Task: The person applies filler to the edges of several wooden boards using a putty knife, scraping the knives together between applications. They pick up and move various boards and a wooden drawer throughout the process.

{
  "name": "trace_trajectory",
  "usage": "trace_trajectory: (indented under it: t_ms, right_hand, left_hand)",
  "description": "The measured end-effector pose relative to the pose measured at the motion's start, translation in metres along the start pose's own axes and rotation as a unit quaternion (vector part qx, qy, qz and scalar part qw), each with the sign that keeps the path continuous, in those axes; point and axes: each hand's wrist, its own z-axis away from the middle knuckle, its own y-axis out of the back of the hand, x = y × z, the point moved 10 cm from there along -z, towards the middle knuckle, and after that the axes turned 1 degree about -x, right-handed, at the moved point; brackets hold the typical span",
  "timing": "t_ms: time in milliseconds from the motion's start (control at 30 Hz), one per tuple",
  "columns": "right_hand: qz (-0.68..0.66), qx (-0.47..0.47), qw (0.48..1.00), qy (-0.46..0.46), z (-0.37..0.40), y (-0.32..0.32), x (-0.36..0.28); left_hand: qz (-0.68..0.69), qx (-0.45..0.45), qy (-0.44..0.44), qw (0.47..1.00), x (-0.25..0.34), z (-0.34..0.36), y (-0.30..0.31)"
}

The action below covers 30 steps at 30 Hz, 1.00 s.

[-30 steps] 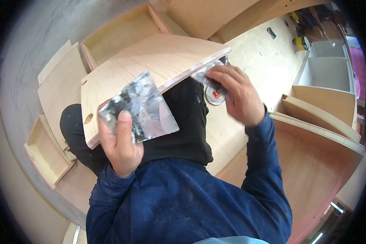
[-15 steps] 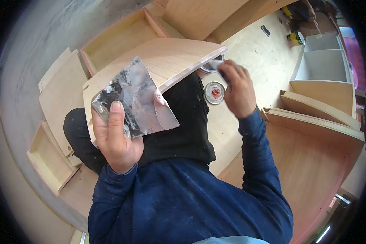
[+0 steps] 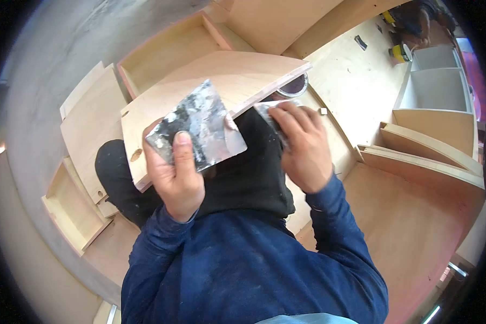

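My left hand [image 3: 177,181] grips a flat, square metal plate [image 3: 202,121], thumb on top and fingers beneath. Grey and pinkish filler smears its face, with a small lump near the right edge. My right hand [image 3: 308,146] is wrapped over a putty knife [image 3: 268,112], its blade pointing left toward the plate but apart from it. A curved wooden panel [image 3: 227,70] lies across my lap, its near edge coated pinkish white. Just beyond the right hand stands an open can [image 3: 294,87] with dark contents, partly covered by the panel.
Wooden drawer boxes [image 3: 164,54] and loose panels [image 3: 92,135] lie at left. On the right are a large plywood carcass [image 3: 399,210], curved pieces [image 3: 432,143] and a white cabinet [image 3: 440,81]. A yellow-black bucket [image 3: 399,53] stands near another person [image 3: 424,21] at the far right.
My right hand has drawn back from the can toward me, bringing the putty knife nearer the plate. The plate has shifted slightly right. The round lid is now hidden from view.
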Motion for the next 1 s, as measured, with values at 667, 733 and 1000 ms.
trace_trajectory:
  t_ms: [667, 733, 1000]
  right_hand:
    - [-0.171, 0.168, 0.97, -0.048, 0.031, -0.036, 0.093]
    - [-0.2, 0.239, 0.942, -0.124, 0.039, -0.059, 0.144]
    - [-0.105, 0.321, 0.934, -0.119, 0.004, -0.035, 0.179]
  left_hand:
    - [-0.008, 0.063, -0.131, 0.989, 0.056, -0.03, 0.005]
    - [-0.092, 0.021, -0.101, 0.99, 0.047, -0.029, 0.002]
    - [0.01, 0.028, -0.034, 0.999, 0.024, -0.016, -0.004]
